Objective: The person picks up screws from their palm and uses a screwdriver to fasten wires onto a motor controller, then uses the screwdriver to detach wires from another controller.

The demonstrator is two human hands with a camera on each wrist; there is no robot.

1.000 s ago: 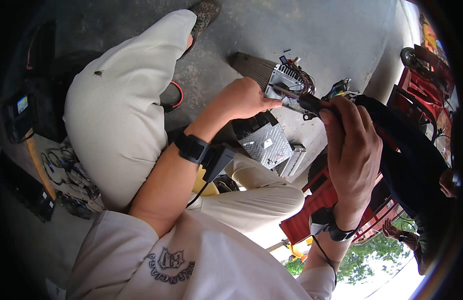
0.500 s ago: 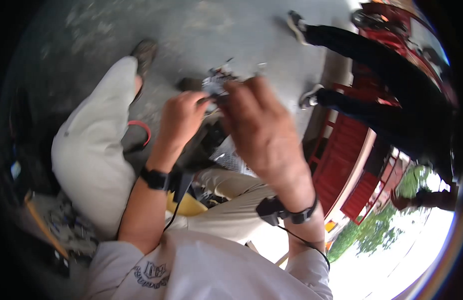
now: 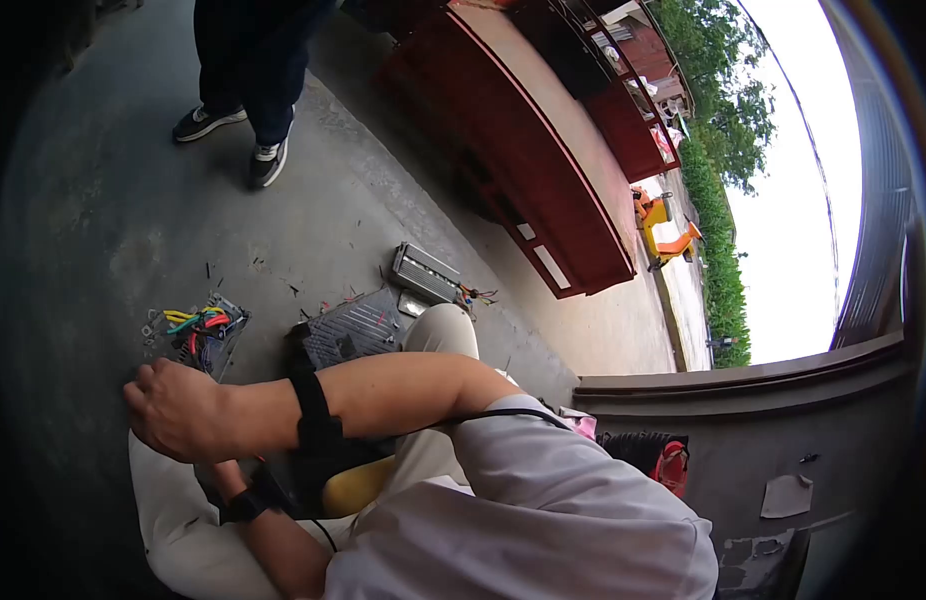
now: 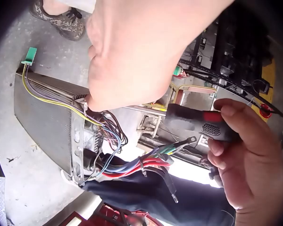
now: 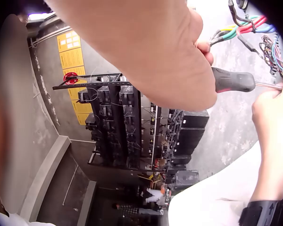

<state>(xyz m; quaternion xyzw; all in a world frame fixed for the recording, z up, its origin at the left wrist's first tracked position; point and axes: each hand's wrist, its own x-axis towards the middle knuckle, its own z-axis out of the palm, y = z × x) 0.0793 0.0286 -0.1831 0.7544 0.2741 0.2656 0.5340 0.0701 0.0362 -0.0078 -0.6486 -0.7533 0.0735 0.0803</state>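
My right hand (image 3: 173, 410) grips a dark screwdriver handle (image 5: 233, 81), marked with red in the left wrist view. Its thin metal shaft (image 5: 269, 85) runs to my left hand (image 5: 273, 117), whose thumb and fingers close in near the tip. In the left wrist view, my left hand (image 4: 132, 61) covers the tip, right at the end of a finned metal controller box (image 4: 42, 117). Thick red, blue and green cables (image 4: 141, 162) and thin wires come out of that end. In the head view, the right hand hides most of the left.
A ridged metal box (image 3: 348, 330) and another finned controller (image 3: 428, 272) lie on the floor beside me. A standing person's shoes (image 3: 268, 160) are ahead, near a red cart (image 3: 523, 150). A rack of black units (image 5: 132, 122) stands behind.
The head view has swung sideways, so the hands now appear at lower left with the right arm crossing over the left. The screwdriver is still in the right hand.
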